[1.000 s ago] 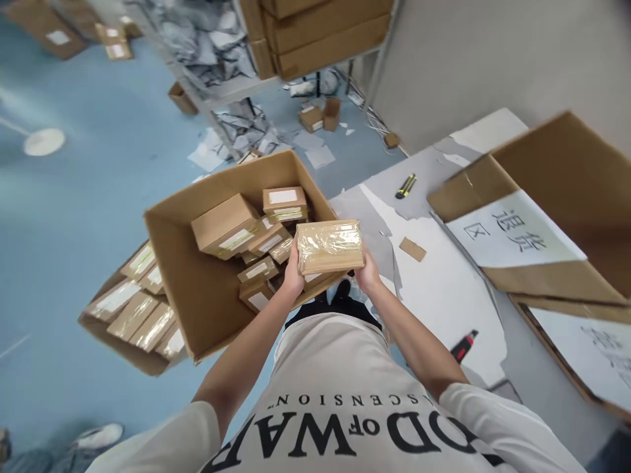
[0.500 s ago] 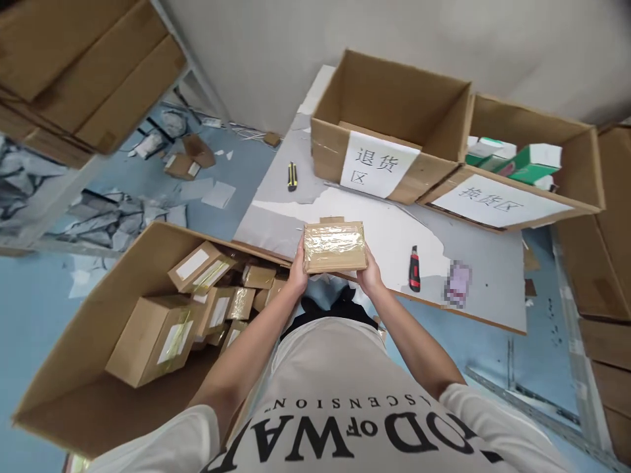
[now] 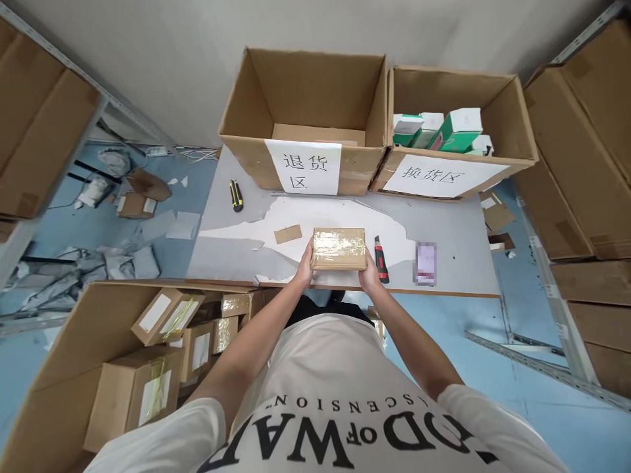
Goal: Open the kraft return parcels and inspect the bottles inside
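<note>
I am holding the parcel [image 3: 338,248] between the left hand [image 3: 305,265] and the right hand [image 3: 371,272], one clamping each end, above the near middle of the table [image 3: 461,246]. Tape [image 3: 339,240] is glinting on its upper face; I cannot tell whether its underside is touching the table. A card [image 3: 288,234] is lying left of the table's middle, a yellow cutter [image 3: 236,196] is lying toward its left end, and a red cutter [image 3: 380,260] is lying just right of its near middle. A blurred item [image 3: 426,264] is lying nearer its right end. Along the table's far side a left box [image 3: 359,171] and a right box [image 3: 503,125] are standing side by side, the latter containing green packs [image 3: 458,131]. Off the table's near left corner, a large carton [image 3: 73,355] is containing labelled boxes [image 3: 133,394]
</note>
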A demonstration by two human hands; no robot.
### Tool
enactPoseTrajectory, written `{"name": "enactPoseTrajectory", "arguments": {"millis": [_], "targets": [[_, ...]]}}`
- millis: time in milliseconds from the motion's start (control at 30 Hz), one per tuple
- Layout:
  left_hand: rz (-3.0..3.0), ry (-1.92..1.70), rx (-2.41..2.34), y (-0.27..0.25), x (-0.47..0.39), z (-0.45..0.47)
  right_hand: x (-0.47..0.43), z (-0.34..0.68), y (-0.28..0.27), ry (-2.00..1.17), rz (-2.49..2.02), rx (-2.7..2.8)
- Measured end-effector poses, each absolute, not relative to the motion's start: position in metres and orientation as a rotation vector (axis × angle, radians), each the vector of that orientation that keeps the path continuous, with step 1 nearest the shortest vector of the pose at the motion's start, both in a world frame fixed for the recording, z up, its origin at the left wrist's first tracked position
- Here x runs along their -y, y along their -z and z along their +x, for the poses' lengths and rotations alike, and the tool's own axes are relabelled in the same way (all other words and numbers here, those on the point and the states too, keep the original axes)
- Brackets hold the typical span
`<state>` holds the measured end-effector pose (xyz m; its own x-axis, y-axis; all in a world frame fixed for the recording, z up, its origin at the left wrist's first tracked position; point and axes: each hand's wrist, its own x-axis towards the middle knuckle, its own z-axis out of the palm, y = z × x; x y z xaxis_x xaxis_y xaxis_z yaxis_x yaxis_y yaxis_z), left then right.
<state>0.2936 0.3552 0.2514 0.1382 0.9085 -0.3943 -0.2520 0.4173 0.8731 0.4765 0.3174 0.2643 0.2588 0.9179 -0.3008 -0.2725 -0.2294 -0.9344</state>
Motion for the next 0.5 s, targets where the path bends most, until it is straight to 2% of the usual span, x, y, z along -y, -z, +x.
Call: {"name": "enactPoseTrajectory", "arguments": {"millis": [500], "targets": [[0.854, -0.926, -1.090, -0.243, -0.374, 0.291, -0.328, 0.477, -0.248, -1.246, -1.386, 0.679]]}}
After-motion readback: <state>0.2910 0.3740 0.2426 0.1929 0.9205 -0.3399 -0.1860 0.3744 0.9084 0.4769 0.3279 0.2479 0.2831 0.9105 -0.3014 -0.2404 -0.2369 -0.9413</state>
